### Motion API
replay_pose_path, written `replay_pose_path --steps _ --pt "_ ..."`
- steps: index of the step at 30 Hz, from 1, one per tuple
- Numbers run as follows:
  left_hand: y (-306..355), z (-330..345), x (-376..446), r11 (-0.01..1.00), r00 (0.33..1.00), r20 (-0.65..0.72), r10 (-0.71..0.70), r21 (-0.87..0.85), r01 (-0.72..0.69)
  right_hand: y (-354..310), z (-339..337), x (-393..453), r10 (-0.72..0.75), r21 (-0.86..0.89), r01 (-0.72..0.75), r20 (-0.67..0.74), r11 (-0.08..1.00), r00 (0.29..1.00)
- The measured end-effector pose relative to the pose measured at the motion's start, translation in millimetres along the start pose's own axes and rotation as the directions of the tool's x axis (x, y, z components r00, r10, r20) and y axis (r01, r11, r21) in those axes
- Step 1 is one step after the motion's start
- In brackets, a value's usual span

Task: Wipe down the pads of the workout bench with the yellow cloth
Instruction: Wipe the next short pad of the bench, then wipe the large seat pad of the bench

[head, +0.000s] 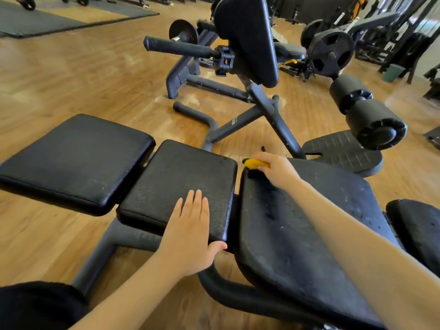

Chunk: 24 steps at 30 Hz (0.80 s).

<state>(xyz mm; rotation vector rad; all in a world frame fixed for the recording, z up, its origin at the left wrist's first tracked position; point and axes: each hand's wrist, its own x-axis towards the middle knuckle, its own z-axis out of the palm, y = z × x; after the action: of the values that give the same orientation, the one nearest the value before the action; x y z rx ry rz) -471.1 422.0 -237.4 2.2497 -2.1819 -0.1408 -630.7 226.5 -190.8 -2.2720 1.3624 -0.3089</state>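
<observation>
Your right hand [273,171] is curled over the yellow cloth [256,163] and holds it bunched against the far left corner of the bench's right pad [309,229]; only a small yellow fold shows beyond your fingers. That corner lies just beside the gap separating this pad from the middle pad [176,184].

Your left hand [190,236] lies flat, fingers straight and together, on the near right part of the middle pad. The thumb hooks over that pad's near right corner. It holds nothing.

The right pad's surface is scuffed, with pale specks and worn patches across its middle and right side. The middle pad shows a pebbled texture, paler near your fingertips. The left pad [76,160] sits just beside the middle one, smooth and glossy, with a few light specks along its near edge.

The bench frame [102,253] runs beneath the pads onto a wooden floor [71,77]. Beyond the pads stand an angled black pad on a post [247,36], a foam roller [366,113], a textured foot plate [342,153] and a weight plate [331,53].
</observation>
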Motion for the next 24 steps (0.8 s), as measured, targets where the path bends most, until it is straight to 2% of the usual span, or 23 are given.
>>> replay_pose_path --steps 2,4,13,18,24 --pt "0 0 0 1.0 1.0 0.014 0.002 -0.01 -0.002 6 8 10 0.069 -0.03 -0.07 -0.013 0.997 0.998" --pt "-2 2 1 1.0 1.0 0.022 0.01 0.002 -0.01 7 17 12 0.071 -0.061 -0.075 -0.054 0.995 0.996" --pt "-1 -2 0 1.0 0.999 0.047 -0.005 0.015 0.004 -27 42 -73 -0.093 -0.118 0.102 0.082 0.988 0.992" --pt "0 -5 0 0.999 0.998 0.058 0.002 0.032 -0.004 -34 46 -133 -0.126 -0.074 0.138 0.15 0.988 0.981" --pt "-2 -4 -1 0.999 0.999 0.045 0.007 0.035 -0.008 -32 44 -185 -0.202 -0.093 0.22 0.176 0.971 0.964"
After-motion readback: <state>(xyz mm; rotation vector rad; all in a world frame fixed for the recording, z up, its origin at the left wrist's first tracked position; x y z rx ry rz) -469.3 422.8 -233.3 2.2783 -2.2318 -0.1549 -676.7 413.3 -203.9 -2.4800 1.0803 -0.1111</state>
